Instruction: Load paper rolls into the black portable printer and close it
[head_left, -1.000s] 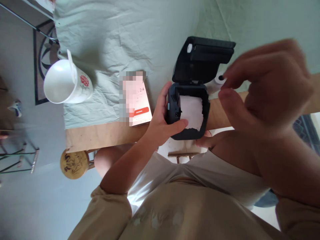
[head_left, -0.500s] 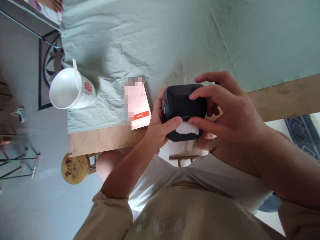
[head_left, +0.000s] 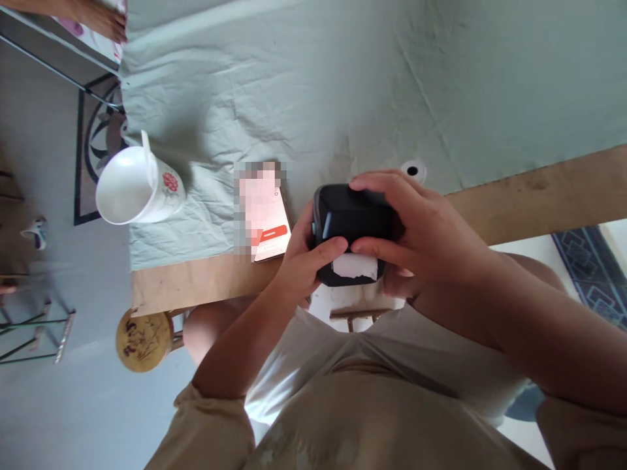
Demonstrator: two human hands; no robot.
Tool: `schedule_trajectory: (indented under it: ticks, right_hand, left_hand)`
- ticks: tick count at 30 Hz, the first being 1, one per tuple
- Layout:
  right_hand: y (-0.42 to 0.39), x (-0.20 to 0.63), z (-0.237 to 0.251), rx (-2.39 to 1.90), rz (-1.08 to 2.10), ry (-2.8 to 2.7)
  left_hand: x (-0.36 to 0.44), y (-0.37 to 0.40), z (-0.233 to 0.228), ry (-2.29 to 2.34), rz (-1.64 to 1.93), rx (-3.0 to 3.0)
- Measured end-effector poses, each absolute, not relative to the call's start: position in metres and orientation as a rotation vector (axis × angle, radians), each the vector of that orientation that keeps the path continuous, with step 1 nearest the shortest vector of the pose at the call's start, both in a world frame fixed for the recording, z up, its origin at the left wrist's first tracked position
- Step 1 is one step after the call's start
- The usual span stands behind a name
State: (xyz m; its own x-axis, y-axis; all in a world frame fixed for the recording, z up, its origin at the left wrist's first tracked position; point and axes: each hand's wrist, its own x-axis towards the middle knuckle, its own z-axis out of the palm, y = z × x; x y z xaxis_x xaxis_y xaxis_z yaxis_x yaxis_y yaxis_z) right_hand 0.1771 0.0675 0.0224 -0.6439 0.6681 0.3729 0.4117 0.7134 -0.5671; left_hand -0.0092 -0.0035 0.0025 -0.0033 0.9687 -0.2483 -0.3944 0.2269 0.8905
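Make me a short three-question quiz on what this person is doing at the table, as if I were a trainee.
1. True or false: the lid of the small black printer is shut.
2. What sticks out of the printer's near edge? A) a cable B) a strip of white paper C) a pen
3. Fill in: to the left of the phone, the white cup carries a red ____ print.

Key
1. True. The left hand and right hand grip the closed case.
2. B. The white paper shows between the two thumbs.
3. Flower.
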Motion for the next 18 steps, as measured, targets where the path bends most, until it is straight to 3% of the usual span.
schedule_trajectory:
  ticks: [13, 18]
  right_hand:
    - [0.066, 0.181, 0.012, -0.792, 0.712, -2.198]
    - [0.066, 0.182, 0.015, -0.834, 0.566, -2.23]
  left_hand:
    - [-0.013, -0.007, -0.012, 1.094, 1.328, 0.686]
    - [-0.001, 0.0, -0.001, 1.157, 1.318, 0.543]
